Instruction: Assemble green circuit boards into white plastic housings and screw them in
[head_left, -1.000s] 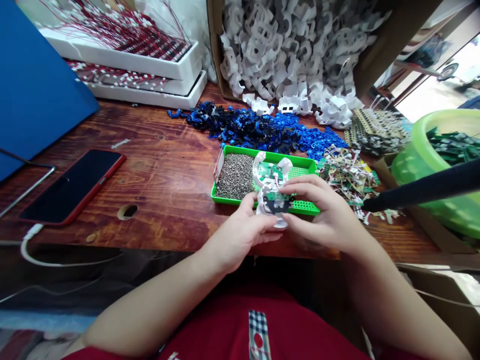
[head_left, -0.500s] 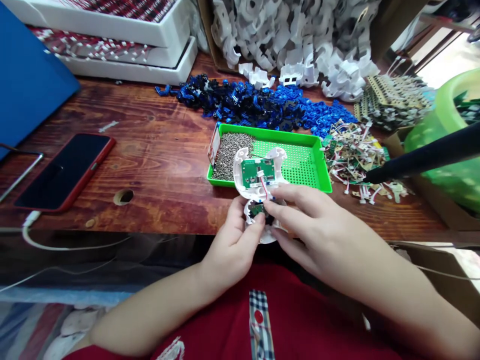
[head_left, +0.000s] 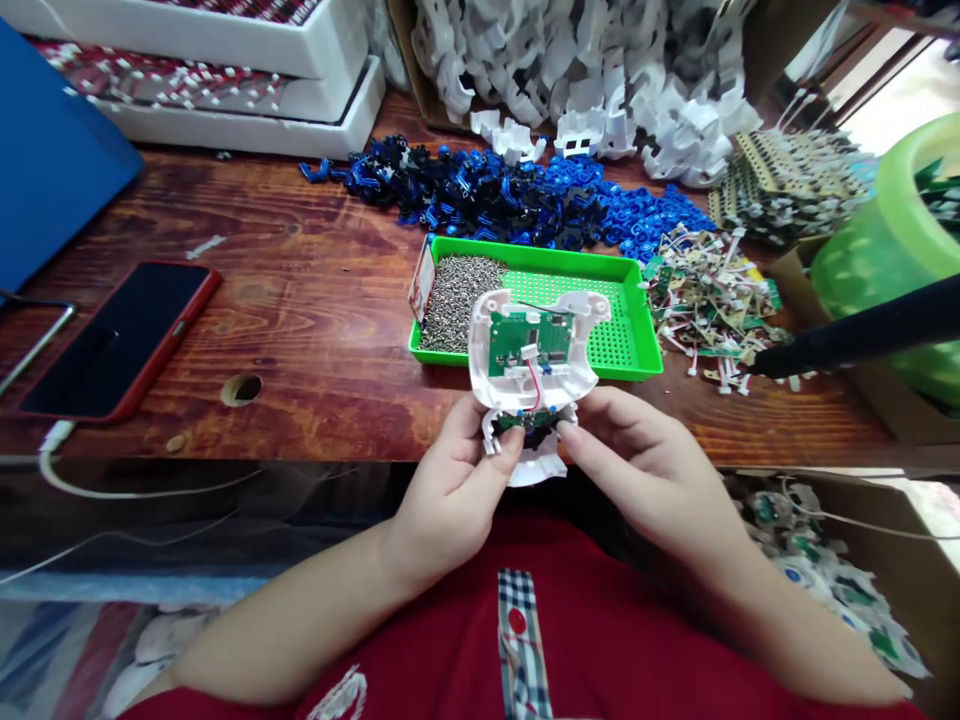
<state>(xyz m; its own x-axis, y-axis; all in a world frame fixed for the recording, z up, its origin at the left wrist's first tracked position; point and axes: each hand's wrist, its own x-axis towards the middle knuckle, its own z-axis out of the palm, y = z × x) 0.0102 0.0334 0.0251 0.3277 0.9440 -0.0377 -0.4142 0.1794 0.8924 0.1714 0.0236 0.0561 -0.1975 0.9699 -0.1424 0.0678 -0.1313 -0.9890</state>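
Note:
Both my hands hold a white plastic housing at the table's near edge. A green circuit board sits in its upper half, and a red wire runs down to a smaller board in the lower half. My left hand grips the lower left of the housing, thumb pressed on the small board. My right hand pinches the lower right side with its fingertips. Just behind the housing lies a green tray with a heap of small screws in its left part.
Piles of blue clips, white housings and wired boards lie behind the tray. A red phone rests at left, a green bowl at right. A black tool juts in from the right. Foam trays stand far left.
My hands have drawn the housing nearer to me and tilted its upper half up, so the green board faces the camera. The view has dipped down.

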